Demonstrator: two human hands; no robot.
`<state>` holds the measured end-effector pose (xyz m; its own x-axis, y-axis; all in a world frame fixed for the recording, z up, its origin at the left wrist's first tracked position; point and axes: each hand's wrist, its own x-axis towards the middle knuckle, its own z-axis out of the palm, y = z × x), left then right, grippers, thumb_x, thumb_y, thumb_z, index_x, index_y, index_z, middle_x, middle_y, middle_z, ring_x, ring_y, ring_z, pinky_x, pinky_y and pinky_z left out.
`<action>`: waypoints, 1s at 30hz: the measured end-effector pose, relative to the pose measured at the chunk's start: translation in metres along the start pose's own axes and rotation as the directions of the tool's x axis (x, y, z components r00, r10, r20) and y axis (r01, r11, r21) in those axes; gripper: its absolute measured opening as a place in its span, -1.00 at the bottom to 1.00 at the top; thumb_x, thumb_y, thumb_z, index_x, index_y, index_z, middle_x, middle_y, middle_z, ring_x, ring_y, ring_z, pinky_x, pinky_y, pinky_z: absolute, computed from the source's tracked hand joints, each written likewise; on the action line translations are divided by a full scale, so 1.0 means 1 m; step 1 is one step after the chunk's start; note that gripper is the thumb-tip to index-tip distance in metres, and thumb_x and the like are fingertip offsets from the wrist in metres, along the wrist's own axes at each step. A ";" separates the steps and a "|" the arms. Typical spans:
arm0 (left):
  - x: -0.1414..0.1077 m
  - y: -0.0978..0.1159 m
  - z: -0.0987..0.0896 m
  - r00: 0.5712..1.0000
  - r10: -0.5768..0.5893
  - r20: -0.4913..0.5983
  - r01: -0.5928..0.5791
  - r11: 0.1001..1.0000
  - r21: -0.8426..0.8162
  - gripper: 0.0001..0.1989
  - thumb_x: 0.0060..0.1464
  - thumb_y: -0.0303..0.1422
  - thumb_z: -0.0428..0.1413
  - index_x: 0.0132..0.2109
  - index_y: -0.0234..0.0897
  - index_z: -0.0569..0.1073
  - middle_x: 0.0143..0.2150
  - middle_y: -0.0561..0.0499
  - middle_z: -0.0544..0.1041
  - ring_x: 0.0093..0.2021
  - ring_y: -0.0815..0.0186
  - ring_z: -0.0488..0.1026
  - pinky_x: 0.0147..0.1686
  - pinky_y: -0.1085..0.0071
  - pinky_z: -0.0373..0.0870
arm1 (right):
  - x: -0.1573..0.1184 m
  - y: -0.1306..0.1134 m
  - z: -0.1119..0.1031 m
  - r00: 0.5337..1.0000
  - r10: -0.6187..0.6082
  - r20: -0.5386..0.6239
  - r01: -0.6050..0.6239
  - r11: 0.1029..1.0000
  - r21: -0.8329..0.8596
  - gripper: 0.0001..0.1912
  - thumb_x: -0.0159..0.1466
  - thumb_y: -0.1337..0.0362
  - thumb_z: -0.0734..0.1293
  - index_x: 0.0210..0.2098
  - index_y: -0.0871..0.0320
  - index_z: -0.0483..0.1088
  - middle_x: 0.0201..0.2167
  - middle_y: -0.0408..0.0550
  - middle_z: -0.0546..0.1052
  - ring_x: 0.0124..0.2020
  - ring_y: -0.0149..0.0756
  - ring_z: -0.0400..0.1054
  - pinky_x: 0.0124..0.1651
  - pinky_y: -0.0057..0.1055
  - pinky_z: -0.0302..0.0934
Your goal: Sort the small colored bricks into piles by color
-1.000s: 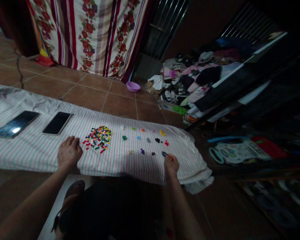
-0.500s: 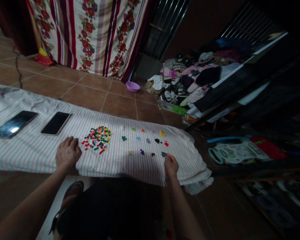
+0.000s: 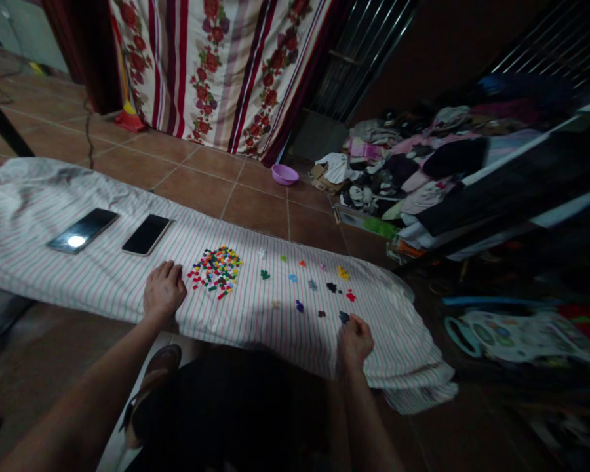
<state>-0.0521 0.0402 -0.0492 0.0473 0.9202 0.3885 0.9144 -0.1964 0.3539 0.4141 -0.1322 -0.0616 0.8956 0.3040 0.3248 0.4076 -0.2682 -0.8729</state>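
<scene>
- Currently, in the head view, the left hand (image 3: 164, 288) rests palm-down on the striped cloth (image 3: 216, 321), just left of a mixed heap of small coloured pieces (image 3: 219, 270); its fingers bend loosely, and whether anything lies under them is hidden.
- At the right, the right hand (image 3: 356, 337) has its thumb and fingers drawn together against the dark grey cluster (image 3: 343, 316); whether they grip a piece of it I cannot tell.
- Between the heap and the right side, small single-colour clusters lie apart in three rows.
- Far row, left to right: white cluster (image 3: 262, 253), lime cluster (image 3: 283, 258), orange cluster (image 3: 302, 263), pink cluster (image 3: 323, 267), yellow cluster (image 3: 343, 272).
- Middle row: green cluster (image 3: 265, 275), light blue cluster (image 3: 293, 278), grey cluster (image 3: 313, 285), black cluster (image 3: 331, 287), red cluster (image 3: 351, 295).
- Near row: beige cluster (image 3: 275, 304), purple-blue cluster (image 3: 299, 305), brown cluster (image 3: 321, 314), then the dark grey one by the right hand.
- Left of the heap lie two dark-screened phones, the left phone (image 3: 82, 231) showing a bright reflection, the right phone (image 3: 147, 235) nearer the heap.
- Beyond, on the tiled floor (image 3: 255, 210), sits a purple basin (image 3: 285, 175), right of a flowered curtain (image 3: 206, 65); piled clothes (image 3: 388, 157) fill the far right.
</scene>
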 end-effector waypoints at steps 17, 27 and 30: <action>0.001 -0.002 0.005 1.000 0.008 -0.019 -0.008 1.000 0.019 -0.62 0.12 -0.41 -0.05 0.05 -0.33 0.48 0.18 -0.23 0.45 0.24 0.04 0.31 0.22 0.10 0.20 | -0.132 -0.134 0.117 0.645 -0.438 0.626 0.363 0.897 0.254 -0.71 0.24 0.22 0.19 -0.23 0.09 0.54 -0.18 0.04 0.51 -0.16 -0.20 0.40 -0.19 -0.29 0.36; 0.001 -0.001 0.005 1.000 -0.003 -0.008 0.003 1.000 0.015 -0.61 0.13 -0.42 -0.06 0.06 -0.33 0.47 0.19 -0.24 0.44 0.25 0.01 0.30 0.21 0.06 0.20 | -0.184 -0.180 0.192 0.313 -0.478 0.821 0.537 0.802 0.262 -0.74 0.29 0.38 0.25 -0.20 0.04 0.57 -0.18 -0.04 0.49 -0.11 -0.27 0.38 -0.01 -0.36 0.28; 0.001 -0.001 0.006 1.000 0.003 -0.017 -0.003 1.000 0.004 -0.61 0.12 -0.43 -0.05 0.07 -0.31 0.47 0.18 -0.24 0.44 0.25 0.01 0.30 0.21 0.05 0.19 | -0.188 -0.189 0.200 0.255 -0.451 0.855 0.619 0.756 0.214 -0.76 0.30 0.37 0.26 -0.22 0.01 0.57 -0.19 -0.05 0.50 -0.07 -0.25 0.35 0.04 -0.35 0.23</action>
<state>-0.0506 0.0433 -0.0539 0.0433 0.9136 0.4044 0.9159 -0.1980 0.3492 0.1332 0.0445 -0.0309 -0.1076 0.9803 0.1656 0.8240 0.1811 -0.5368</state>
